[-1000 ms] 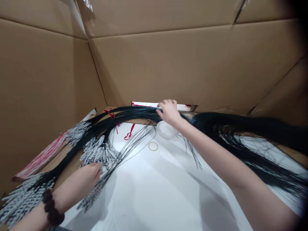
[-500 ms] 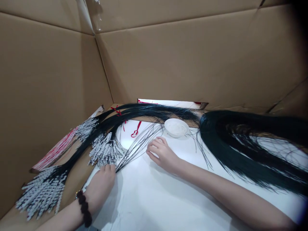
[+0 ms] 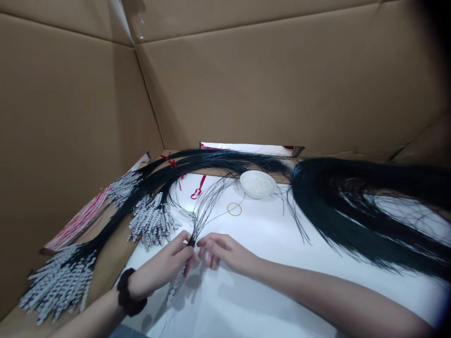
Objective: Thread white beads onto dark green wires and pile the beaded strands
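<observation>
My left hand (image 3: 179, 253), with a dark scrunchie at its wrist, is closed round a small bundle of thin black strands (image 3: 201, 211). Their loose lengths fan upward toward the bowl, and pale, spiral-wrapped ends (image 3: 175, 284) hang below the fingers. Just to the right, my right hand (image 3: 220, 249) has curled fingers and its fingertips close beside the bundle; what they pinch, if anything, is hidden. A thin yellow-brown ring like a rubber band (image 3: 234, 209) lies on the white surface above my right hand.
A white bowl (image 3: 258, 184) with whitish contents stands behind the hands. Thick black strands (image 3: 313, 211) loop at right. Bundles with white-wrapped ends (image 3: 61, 277) lie at left, near red-and-white strands (image 3: 79, 218). A red ribbon (image 3: 199, 188) lies behind. Cardboard walls (image 3: 275, 89) enclose the back and left.
My left hand has moved right and lifted the small bundle off the surface. My right hand has drawn down and left to meet it, and the yellow-brown ring now shows.
</observation>
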### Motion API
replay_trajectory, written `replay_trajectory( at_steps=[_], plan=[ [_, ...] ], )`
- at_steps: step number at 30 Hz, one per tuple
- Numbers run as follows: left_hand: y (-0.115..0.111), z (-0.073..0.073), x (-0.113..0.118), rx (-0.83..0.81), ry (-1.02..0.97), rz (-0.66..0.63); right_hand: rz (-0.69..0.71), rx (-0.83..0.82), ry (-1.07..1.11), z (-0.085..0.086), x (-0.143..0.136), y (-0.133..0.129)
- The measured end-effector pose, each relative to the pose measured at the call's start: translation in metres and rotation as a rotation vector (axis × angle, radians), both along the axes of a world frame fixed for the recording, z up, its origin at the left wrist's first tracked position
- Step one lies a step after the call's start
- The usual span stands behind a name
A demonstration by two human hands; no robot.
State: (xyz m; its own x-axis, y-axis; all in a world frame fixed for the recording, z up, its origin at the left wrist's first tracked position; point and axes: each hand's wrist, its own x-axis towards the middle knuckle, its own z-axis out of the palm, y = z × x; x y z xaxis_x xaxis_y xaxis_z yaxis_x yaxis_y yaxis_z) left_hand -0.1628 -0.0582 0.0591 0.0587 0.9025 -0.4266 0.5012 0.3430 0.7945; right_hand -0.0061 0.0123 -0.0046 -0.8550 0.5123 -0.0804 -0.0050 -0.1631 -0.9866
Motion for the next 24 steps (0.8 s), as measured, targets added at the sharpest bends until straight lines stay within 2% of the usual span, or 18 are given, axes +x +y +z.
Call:
replay_trajectory(
  at_steps=[3, 6, 9, 13, 15, 20, 24],
  plan=[
    [0.011, -0.010, 0.015, 0.082, -0.074, -0.083, -0.019, -0.075, 0.034, -0.002, -0.002, 0.001],
    [0.022, -0.016, 0.019, 0.111, -0.115, -0.178, -0.145, -0.078, 0.060, -0.002, -0.002, 0.002],
    [0.029, -0.015, 0.017, 0.122, -0.149, -0.220, -0.230, -0.138, 0.070, -0.001, -0.002, 0.003],
    [0.031, -0.011, 0.012, 0.063, -0.238, -0.239, -0.219, -0.211, 0.059, -0.003, -0.004, 0.006],
    [0.031, -0.012, 0.009, 0.032, -0.269, -0.219, -0.222, -0.246, 0.069, -0.003, -0.005, 0.007],
    [0.031, -0.027, 0.001, 0.069, -0.195, -0.063, -0.262, -0.293, 0.054, 0.001, -0.005, 0.006],
    [0.033, -0.032, -0.004, -0.057, -0.318, -0.053, -0.256, -0.254, 0.006, 0.002, -0.003, 0.005]
  ],
)
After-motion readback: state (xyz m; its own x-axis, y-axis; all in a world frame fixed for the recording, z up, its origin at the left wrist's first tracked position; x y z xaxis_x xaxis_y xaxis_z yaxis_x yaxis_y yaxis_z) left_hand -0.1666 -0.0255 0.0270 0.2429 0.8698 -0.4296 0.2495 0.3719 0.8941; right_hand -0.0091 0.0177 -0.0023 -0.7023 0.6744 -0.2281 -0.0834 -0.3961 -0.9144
